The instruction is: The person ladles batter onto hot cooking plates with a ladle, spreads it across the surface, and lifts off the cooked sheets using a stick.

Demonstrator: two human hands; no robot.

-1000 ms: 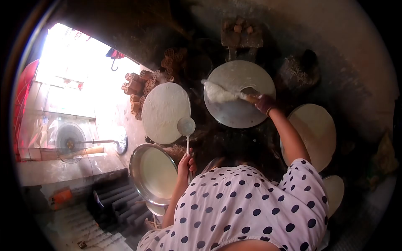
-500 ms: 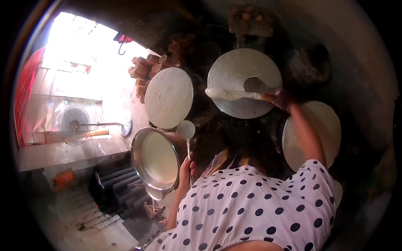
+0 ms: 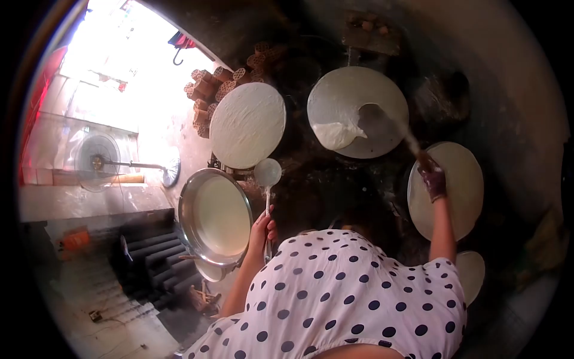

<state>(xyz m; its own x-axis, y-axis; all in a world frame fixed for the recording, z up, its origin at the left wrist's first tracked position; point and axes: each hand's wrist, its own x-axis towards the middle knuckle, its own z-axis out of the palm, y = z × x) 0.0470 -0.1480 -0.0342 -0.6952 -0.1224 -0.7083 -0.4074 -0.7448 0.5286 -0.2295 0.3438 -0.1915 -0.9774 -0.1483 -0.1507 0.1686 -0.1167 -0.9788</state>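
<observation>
My left hand [image 3: 262, 231] is closed around the handle of a ladle [image 3: 268, 173], its round bowl held up beside a wide metal basin [image 3: 183, 206] of creamy white batter [image 3: 222, 222]. A dark glove covers my right hand [image 3: 433, 180], which grips the brown handle of a long, motion-blurred spatula [image 3: 411, 142]. The spatula points toward a round griddle [image 3: 391, 90] from its lower right. On that griddle a folded white mass [image 3: 336, 136] lies at the lower left, and a dark round patch shows near the middle.
White-coated rounds stand at the left [image 3: 248, 125] and under my right forearm [image 3: 460, 191]; another pale disc [image 3: 470, 276] sits lower right. Perforated clay-coloured cylinders [image 3: 206, 87] are stacked behind the left round. Black cylinders [image 3: 155, 257] and a standing fan [image 3: 98, 161] are at the left.
My right hand has drawn back down and right with the spatula. The white mass that hung along the spatula now lies on the griddle. My left hand still holds the ladle.
</observation>
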